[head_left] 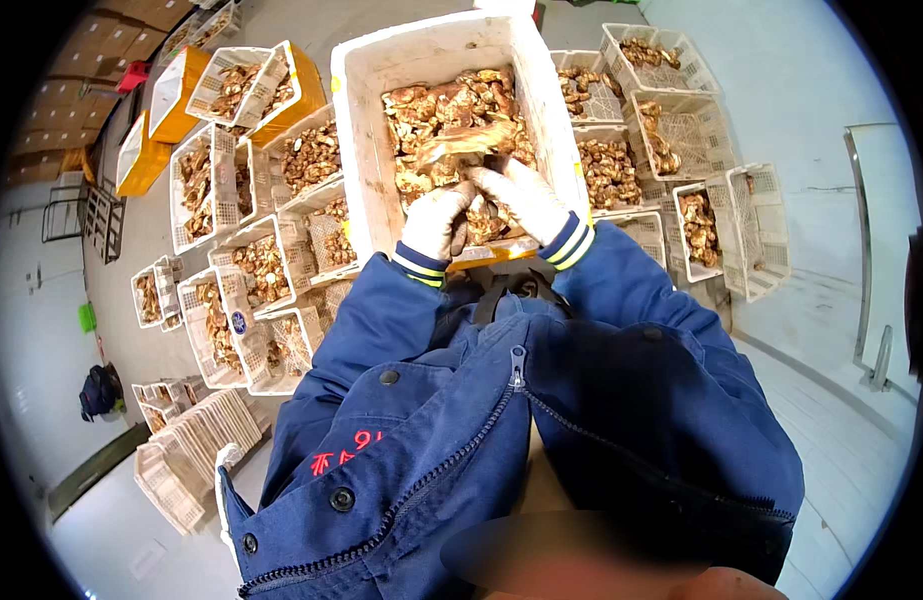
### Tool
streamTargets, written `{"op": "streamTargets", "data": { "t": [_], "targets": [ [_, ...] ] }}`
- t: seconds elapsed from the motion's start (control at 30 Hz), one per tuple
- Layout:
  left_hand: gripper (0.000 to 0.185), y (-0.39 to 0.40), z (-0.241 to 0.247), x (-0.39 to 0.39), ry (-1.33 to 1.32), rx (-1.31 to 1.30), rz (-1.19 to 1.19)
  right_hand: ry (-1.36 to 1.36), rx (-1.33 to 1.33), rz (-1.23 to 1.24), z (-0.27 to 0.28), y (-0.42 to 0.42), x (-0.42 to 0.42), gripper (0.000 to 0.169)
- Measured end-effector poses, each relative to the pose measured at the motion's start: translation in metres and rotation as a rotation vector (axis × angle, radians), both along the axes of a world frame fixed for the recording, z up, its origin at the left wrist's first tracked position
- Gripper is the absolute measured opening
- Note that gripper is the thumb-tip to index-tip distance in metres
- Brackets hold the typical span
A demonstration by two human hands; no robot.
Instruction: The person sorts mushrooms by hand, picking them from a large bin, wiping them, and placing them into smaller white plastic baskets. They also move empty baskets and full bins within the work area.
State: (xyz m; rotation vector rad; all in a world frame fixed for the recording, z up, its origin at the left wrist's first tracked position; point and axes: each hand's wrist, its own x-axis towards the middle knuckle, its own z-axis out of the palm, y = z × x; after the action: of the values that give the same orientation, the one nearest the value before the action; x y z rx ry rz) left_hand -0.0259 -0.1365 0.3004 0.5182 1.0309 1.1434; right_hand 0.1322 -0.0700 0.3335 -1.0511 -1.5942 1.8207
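Note:
A white foam box (360,135) stands before me, its lower part filled with brown-and-white mushrooms (454,97) that look like matsutake. Both my hands wear pale gloves and reach over the box's near rim. A large pale mushroom (465,142), slightly blurred, is held above the pile between them. My left hand (437,219) curls its fingers at the near side of this mushroom. From the right, my right hand (525,196) grips it with the fingertips, which are partly hidden behind it. Under my hands lie more mushrooms (485,221).
Plastic crates of mushrooms stand to the left (260,262) and right (611,169). Yellow-sided foam boxes (177,94) sit at the far left. Nested crates (198,450) lie lower left. A wheeled cart (103,221) and cardboard cartons (93,52) are farther off. A door (885,247) is at right.

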Motion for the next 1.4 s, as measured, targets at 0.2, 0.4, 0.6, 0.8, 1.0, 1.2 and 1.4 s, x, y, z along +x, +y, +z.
{"op": "streamTargets", "data": {
  "t": [0.2,0.4,0.6,0.8,1.0,1.2,1.4],
  "targets": [
    [0.031,-0.039,0.047,0.033,0.594,0.251,-0.021,0.554,-0.659,-0.110,0.003,-0.016,0.003,0.025],
    [0.041,-0.081,0.038,0.033,0.084,-0.067,-0.120,0.648,-0.651,-0.111,0.000,-0.010,0.014,0.032],
    [0.030,-0.063,0.070,0.076,0.101,0.023,-0.127,0.803,-0.539,-0.112,0.023,-0.014,0.009,0.036],
    [0.030,-0.061,0.063,0.072,0.556,0.310,0.046,0.743,-0.422,0.014,0.047,-0.021,0.011,0.045],
    [0.031,-0.065,0.070,0.067,0.969,0.325,-0.005,0.549,-0.466,0.153,0.036,-0.024,0.026,0.050],
    [0.027,-0.074,0.088,0.075,1.053,0.362,-0.021,0.645,-0.587,0.180,0.030,-0.028,0.029,0.056],
    [0.022,-0.081,0.090,0.078,0.966,0.636,-0.129,0.875,-0.828,0.331,0.015,-0.031,0.037,0.066]
  ]
}}
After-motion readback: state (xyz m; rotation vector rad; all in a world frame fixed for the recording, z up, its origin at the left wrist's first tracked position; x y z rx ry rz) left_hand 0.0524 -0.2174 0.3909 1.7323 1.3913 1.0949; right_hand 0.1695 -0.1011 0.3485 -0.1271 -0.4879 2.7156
